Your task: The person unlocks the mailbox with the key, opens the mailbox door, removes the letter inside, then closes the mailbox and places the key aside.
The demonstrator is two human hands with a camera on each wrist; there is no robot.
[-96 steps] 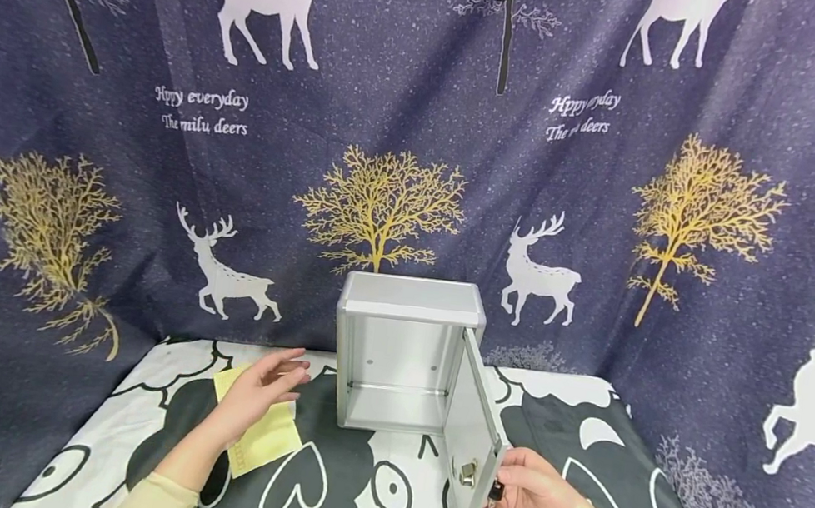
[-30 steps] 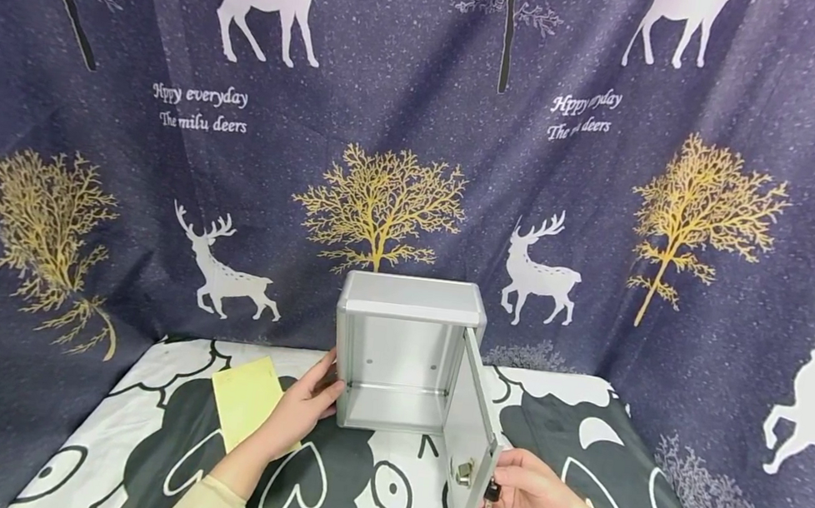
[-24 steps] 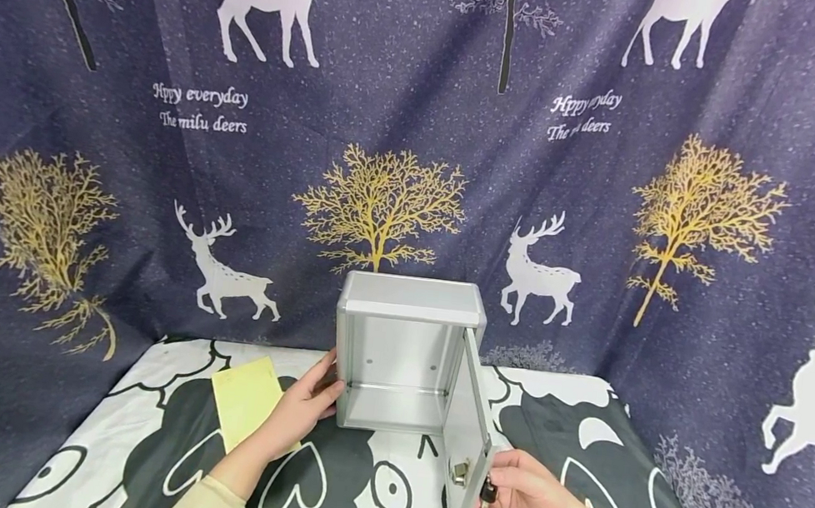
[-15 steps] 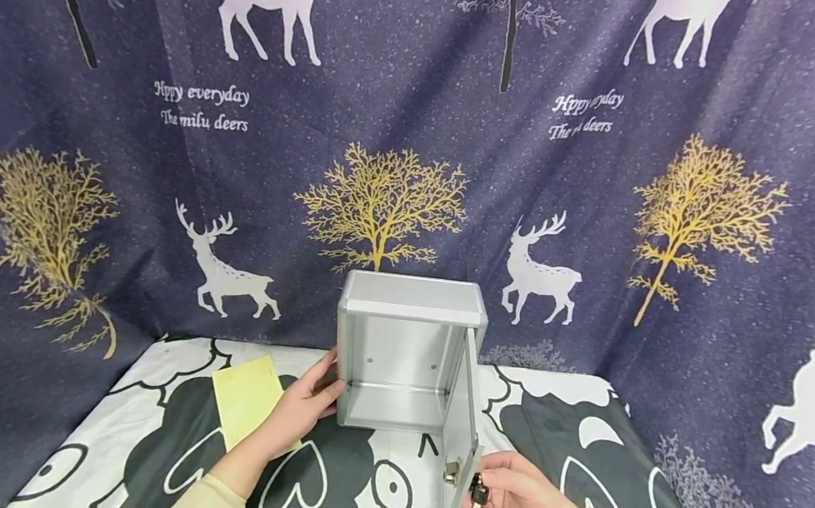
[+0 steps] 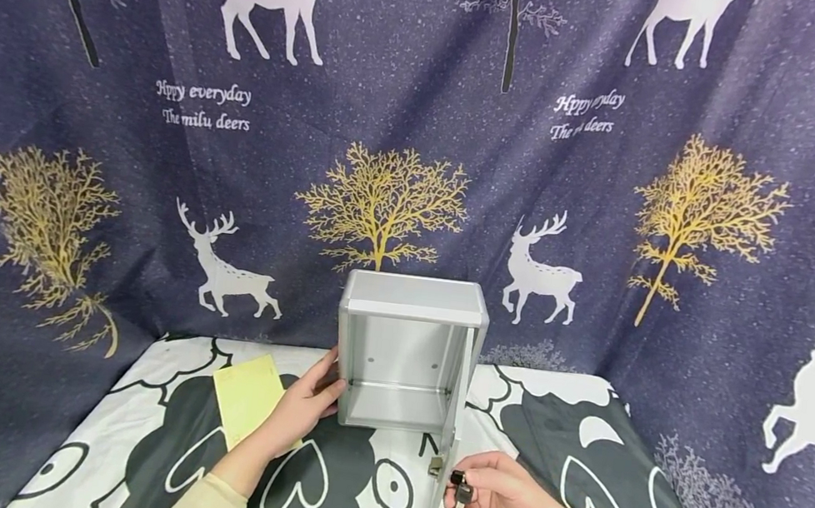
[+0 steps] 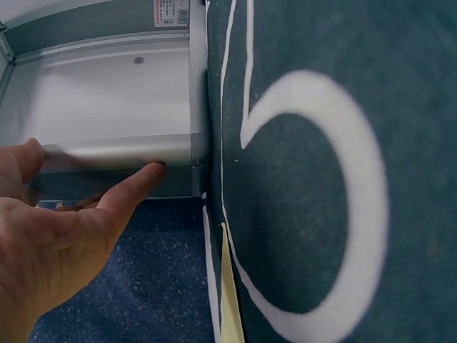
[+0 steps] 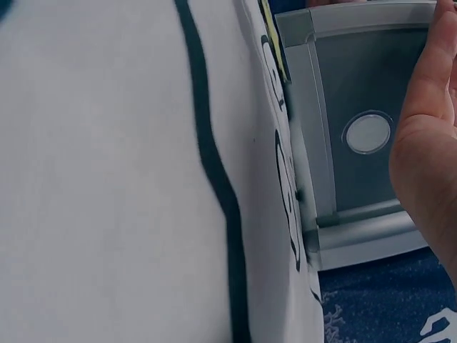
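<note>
A silver metal box (image 5: 413, 297) stands upright on the patterned cloth, its front uncovered and its inside in view. The box's hinged door (image 5: 448, 460) swings out on the right side, seen almost edge-on, with a small lock (image 5: 436, 466) on its inner face. Keys with black heads (image 5: 463, 493) hang at the door's outer side. My right hand (image 5: 504, 498) pinches at these keys beside the door's free edge; its exact grip is partly hidden. My left hand (image 5: 302, 410) rests along the box's left side, thumb near the front edge. The left wrist view shows its extended thumb (image 6: 139, 186).
A yellow sheet of paper (image 5: 248, 395) lies on the cloth to the left, partly under the left forearm. A dark curtain (image 5: 422, 122) printed with deer and trees hangs right behind the box. The cloth (image 5: 392, 487) is black and white.
My left hand has moved from above the yellow paper to the box's left side. The door has swung leftward, toward the box, with my right hand and the keys. The box has stayed put.
</note>
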